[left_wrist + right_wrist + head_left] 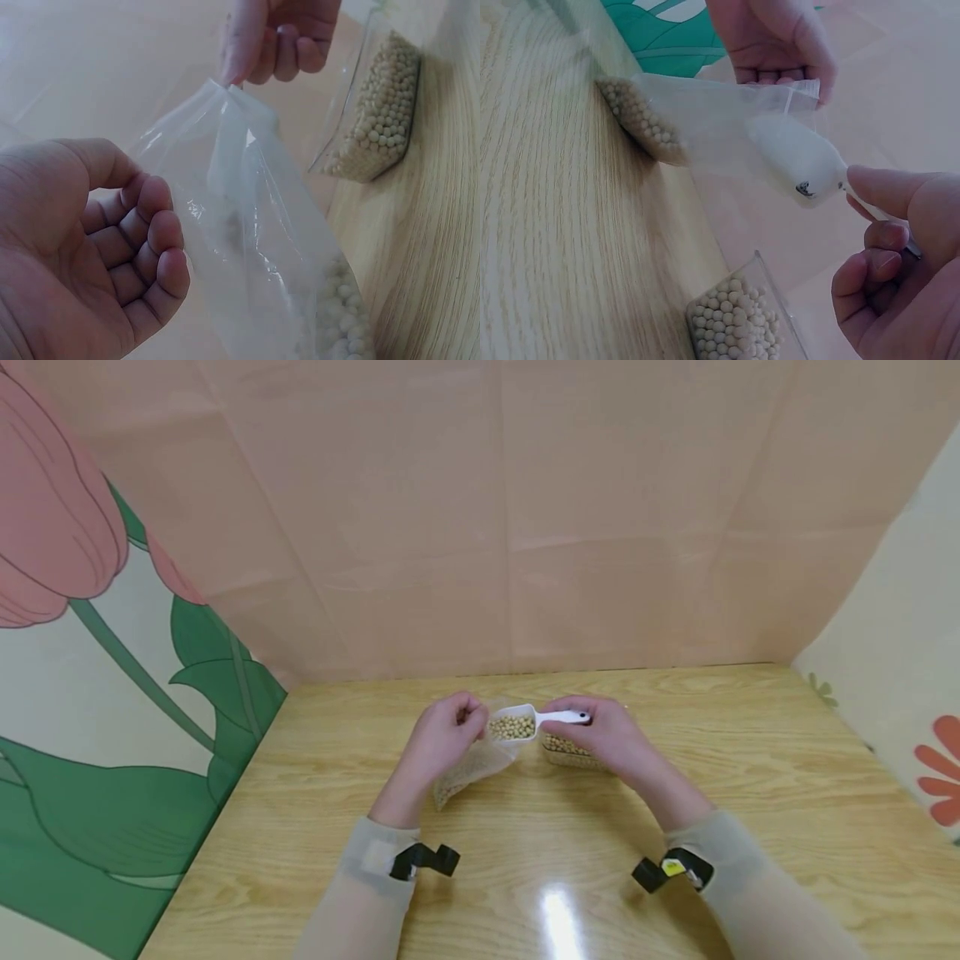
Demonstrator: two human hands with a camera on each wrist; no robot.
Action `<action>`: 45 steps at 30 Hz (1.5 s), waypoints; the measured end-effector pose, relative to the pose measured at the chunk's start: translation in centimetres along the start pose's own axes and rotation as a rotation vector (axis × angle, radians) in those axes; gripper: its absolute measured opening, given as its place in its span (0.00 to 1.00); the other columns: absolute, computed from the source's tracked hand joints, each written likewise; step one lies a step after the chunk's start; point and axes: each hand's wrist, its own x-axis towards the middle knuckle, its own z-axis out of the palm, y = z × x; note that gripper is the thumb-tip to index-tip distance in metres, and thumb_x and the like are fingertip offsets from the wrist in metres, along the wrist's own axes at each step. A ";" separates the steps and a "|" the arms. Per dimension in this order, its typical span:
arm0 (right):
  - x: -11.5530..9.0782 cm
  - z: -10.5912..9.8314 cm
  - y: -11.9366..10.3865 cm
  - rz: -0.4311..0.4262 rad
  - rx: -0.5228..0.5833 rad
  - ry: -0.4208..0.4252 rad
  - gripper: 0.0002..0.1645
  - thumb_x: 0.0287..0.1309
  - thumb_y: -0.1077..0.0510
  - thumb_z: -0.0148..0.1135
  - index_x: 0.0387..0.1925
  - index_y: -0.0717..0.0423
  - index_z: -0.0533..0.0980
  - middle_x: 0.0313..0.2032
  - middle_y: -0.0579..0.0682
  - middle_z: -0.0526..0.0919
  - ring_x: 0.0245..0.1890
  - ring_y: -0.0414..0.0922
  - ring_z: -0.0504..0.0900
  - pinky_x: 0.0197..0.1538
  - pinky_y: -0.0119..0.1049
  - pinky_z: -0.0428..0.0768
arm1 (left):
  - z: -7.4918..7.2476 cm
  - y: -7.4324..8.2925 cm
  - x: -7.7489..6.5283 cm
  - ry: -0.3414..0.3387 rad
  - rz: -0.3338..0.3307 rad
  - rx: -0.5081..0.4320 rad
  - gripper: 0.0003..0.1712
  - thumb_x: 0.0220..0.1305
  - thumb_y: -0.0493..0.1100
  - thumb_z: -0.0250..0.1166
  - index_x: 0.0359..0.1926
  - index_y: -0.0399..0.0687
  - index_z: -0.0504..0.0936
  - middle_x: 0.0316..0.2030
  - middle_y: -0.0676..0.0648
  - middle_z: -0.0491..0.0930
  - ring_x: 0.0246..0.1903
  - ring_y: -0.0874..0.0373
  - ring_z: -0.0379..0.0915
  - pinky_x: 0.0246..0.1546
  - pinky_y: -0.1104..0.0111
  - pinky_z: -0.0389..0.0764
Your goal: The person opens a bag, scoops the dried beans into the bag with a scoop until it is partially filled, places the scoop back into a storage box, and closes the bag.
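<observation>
My right hand grips the handle of a white scoop, which is filled with soybeans. The scoop's bowl is at the mouth of a clear plastic bag; in the right wrist view its front part shows inside the bag. With curled fingers my left hand pinches the bag's edge near the mouth. Beans lie in the bag's lower end, which rests on the table. Below my right hand stands a clear container of the same beans, partly hidden by that hand in the head view.
The wooden table meets a pink backdrop at the rear. A flower-printed panel borders the left side, and another panel the right. Each wrist wears a small black camera mount.
</observation>
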 end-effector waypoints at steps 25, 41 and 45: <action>-1.0 0.9 -2.5 -0.247 -0.310 0.043 0.11 0.68 0.55 0.80 0.50 0.50 0.91 0.47 0.50 0.92 0.39 0.43 0.89 0.41 0.39 0.87 | -0.1 0.0 -0.1 0.011 -0.013 0.011 0.14 0.84 0.47 0.60 0.36 0.51 0.83 0.30 0.53 0.84 0.24 0.57 0.69 0.29 0.63 0.72; -2.2 -2.1 -1.9 -0.070 -0.159 0.047 0.19 0.70 0.47 0.78 0.56 0.51 0.90 0.53 0.55 0.90 0.30 0.44 0.78 0.30 0.35 0.77 | -0.1 -0.2 0.1 -0.003 0.009 -0.002 0.14 0.84 0.47 0.59 0.38 0.51 0.83 0.31 0.51 0.84 0.22 0.57 0.66 0.27 0.62 0.70; -3.0 -3.5 -1.4 -0.020 -0.116 0.073 0.22 0.69 0.44 0.78 0.58 0.50 0.90 0.54 0.54 0.90 0.31 0.43 0.79 0.30 0.36 0.78 | -0.2 -0.1 0.1 -0.008 0.009 -0.001 0.14 0.85 0.47 0.59 0.38 0.52 0.83 0.32 0.48 0.85 0.22 0.57 0.66 0.27 0.62 0.70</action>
